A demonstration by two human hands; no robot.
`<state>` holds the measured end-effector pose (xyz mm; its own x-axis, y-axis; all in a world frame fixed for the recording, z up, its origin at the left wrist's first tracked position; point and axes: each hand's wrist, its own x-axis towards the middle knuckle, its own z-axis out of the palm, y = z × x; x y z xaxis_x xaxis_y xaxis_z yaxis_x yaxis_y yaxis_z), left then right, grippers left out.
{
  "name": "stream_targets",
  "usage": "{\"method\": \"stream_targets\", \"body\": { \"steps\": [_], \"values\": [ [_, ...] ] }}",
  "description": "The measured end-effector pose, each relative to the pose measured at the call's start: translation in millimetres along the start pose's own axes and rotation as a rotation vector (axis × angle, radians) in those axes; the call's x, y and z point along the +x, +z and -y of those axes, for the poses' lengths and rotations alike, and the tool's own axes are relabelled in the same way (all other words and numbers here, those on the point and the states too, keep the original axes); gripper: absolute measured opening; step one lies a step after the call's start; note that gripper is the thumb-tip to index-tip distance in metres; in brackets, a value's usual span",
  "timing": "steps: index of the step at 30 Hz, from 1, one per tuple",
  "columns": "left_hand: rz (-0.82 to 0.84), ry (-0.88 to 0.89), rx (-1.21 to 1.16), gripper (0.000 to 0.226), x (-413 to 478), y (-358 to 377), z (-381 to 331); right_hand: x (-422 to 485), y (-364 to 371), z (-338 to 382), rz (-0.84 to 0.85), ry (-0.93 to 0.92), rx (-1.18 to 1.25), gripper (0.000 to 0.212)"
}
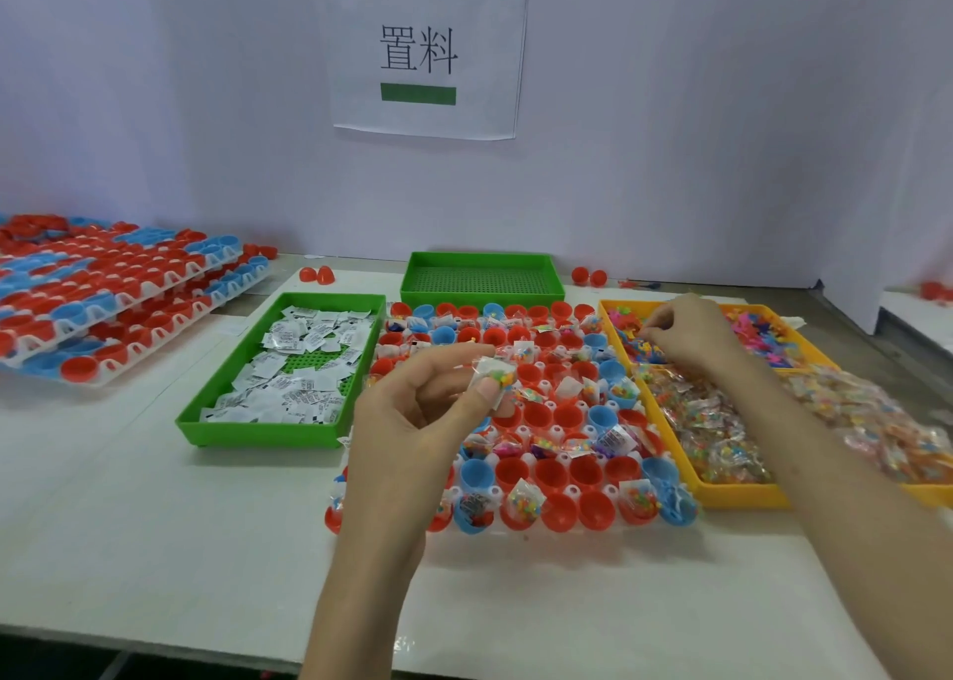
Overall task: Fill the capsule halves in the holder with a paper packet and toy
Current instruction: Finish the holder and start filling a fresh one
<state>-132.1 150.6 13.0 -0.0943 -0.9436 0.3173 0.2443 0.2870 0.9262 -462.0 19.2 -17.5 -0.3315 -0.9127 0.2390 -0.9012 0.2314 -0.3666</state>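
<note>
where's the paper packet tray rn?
Head view, left of centre: the green packet tray sits beside the left edge of the capsule holder, with the stacked holders farther left.

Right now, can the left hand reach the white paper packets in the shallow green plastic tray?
Probably yes: the white paper packets lie uncovered in the green tray beside the left hand, nothing between. But that hand pinches a clear packet of coloured beads; drop that first.

A white table (129,524) bears a packet-filled green tray (206,411), a second green tray (482,258), a yellow tray (742,496), the capsule holder (570,489) and stacked holders (116,370).
</note>
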Motion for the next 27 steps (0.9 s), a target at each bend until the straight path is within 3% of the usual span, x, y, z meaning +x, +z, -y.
{"method": "stream_targets", "body": {
  "steps": [4,7,10,14,20,27],
  "values": [
    [-0.009,-0.019,0.024,0.023,0,-1,1,-1,-16,9,-0.103,-0.043,0.115,0.012],
    [-0.036,-0.03,0.029,0.025,1,-1,2,-20,-42,36,-0.246,-0.096,0.472,0.005],
    [-0.067,-0.038,0.024,0.023,1,1,2,-58,-67,72,-0.332,-0.212,0.937,0.014],
    [-0.084,-0.029,0.008,0.022,-2,5,1,-121,-83,104,-0.295,-0.35,1.237,0.007],
    [-0.169,0.013,-0.037,0.016,-4,8,-1,-183,-62,124,-0.203,-0.469,1.238,0.014],
    [-0.072,0.031,-0.022,0.012,-6,14,-4,-178,-55,119,-0.235,-0.343,1.131,0.013]
  ]
}}
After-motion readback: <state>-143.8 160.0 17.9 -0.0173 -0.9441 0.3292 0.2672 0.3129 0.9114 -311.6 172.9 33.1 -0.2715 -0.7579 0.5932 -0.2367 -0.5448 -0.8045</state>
